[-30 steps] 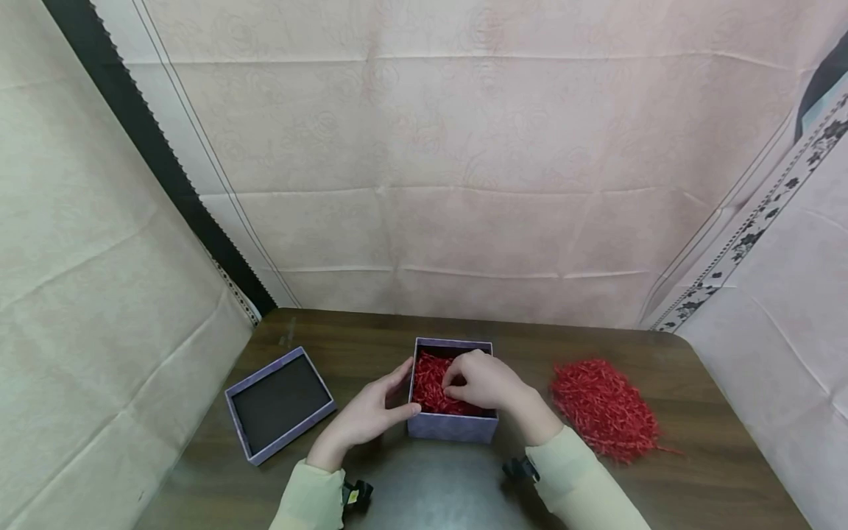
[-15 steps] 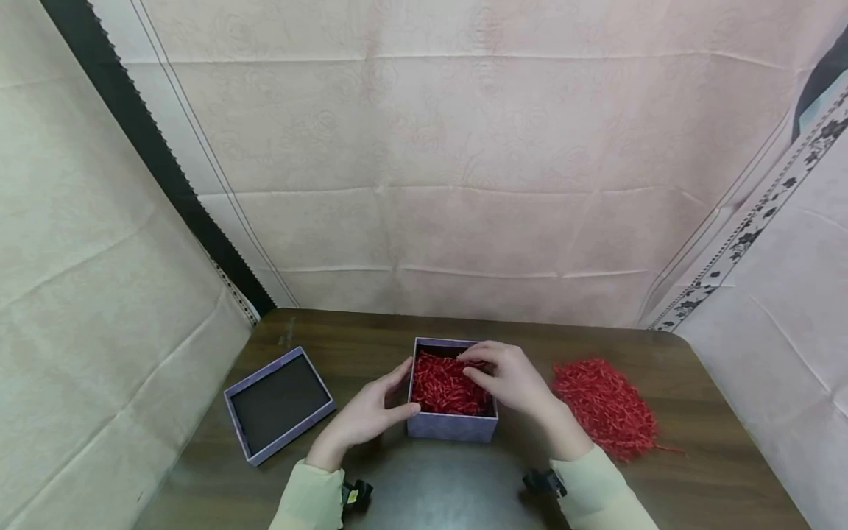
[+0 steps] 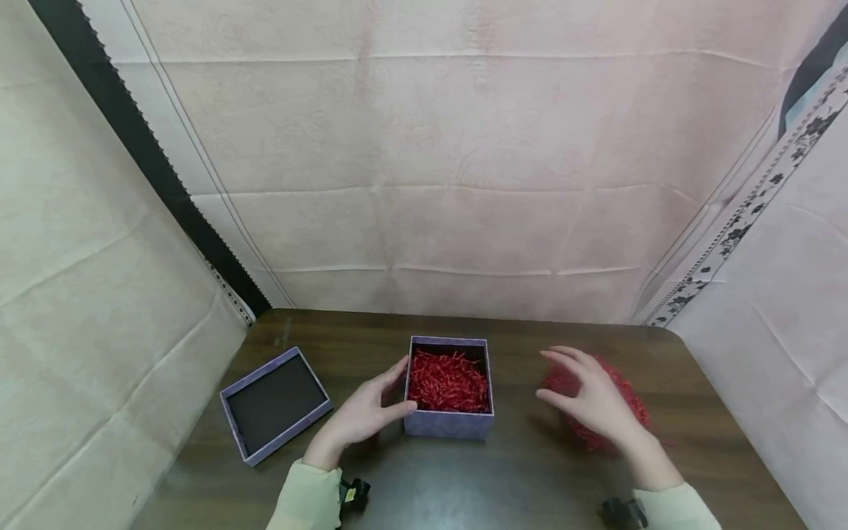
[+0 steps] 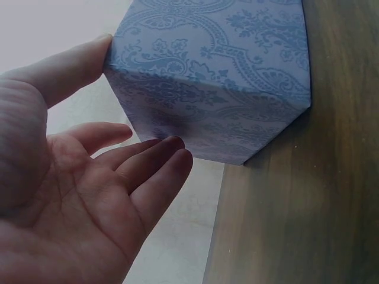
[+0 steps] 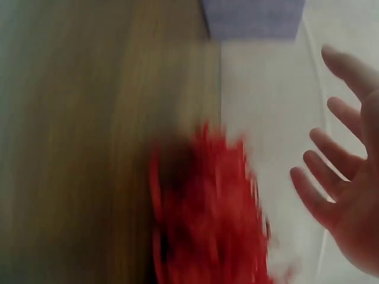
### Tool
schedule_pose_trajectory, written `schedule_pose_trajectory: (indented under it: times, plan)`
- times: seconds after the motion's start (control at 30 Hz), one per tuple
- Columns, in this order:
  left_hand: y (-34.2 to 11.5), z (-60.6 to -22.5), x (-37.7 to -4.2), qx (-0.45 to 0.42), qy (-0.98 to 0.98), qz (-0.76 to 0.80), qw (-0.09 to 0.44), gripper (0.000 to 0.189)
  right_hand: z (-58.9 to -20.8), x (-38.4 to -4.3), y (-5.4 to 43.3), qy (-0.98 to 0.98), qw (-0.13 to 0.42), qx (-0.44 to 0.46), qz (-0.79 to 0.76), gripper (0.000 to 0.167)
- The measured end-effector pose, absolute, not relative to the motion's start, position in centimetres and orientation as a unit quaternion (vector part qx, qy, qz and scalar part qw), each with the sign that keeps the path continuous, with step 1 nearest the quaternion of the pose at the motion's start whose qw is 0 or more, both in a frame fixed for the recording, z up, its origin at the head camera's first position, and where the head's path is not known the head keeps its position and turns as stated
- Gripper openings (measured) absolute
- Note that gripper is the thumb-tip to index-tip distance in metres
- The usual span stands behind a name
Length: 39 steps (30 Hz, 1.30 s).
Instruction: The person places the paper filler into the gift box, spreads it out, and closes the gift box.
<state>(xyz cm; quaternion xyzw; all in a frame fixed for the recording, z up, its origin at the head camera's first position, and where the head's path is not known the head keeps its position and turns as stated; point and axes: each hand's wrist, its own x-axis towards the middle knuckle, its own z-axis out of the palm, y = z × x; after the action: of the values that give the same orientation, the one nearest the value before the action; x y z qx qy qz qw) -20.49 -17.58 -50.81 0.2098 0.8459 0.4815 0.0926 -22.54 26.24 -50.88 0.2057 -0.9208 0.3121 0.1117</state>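
A purple-blue patterned gift box (image 3: 449, 425) stands on the table, its top uncovered. Red shredded paper (image 3: 447, 383) fills much of its inside. My left hand (image 3: 363, 414) rests at the box's left side, thumb at the near corner of the rim and relaxed fingers along the wall. In the left wrist view the thumb tip touches the box's (image 4: 207, 59) edge. Over the loose pile of red shredded paper (image 3: 631, 394) hovers my right hand (image 3: 592, 401), fingers spread and holding nothing. The right wrist view shows its fingers apart from the blurred pile (image 5: 213, 219).
The box lid (image 3: 278, 403) lies upturned on the table's left, dark inside facing up. A dark brown wooden table (image 3: 457, 478) carries everything. Light cloth (image 3: 430, 147) hangs behind it and along both sides.
My right hand has come out of the box and moved right, to over the loose red pile. The left hand has stayed beside the box.
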Motion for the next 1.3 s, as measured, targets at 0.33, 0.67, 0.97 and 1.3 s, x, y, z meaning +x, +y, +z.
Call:
schedule_pose_trajectory:
  times: [0.33,0.67,0.97,1.3]
  plan:
    - [-17.6,-50.9,-20.5,0.207,0.846,0.482,0.091,0.083,-50.3,-22.3,32.6,-0.962,-0.05,0.174,0.203,0.133]
    - [-17.7,-51.2,-20.6,0.201,0.847,0.483,0.094,0.083,-50.5,-23.2,33.4,-0.953,-0.156,0.136,0.222,0.132]
    - [-17.6,-50.9,-20.6,0.206,0.847,0.481,0.093,0.083,-51.0,-23.3,33.6,-0.961,-0.107,0.151,0.206,0.099]
    - [-17.6,-50.7,-20.4,0.206,0.844,0.486,0.096,0.084,-49.6,-23.9,33.7,-0.955,-0.043,0.189,0.225,0.061]
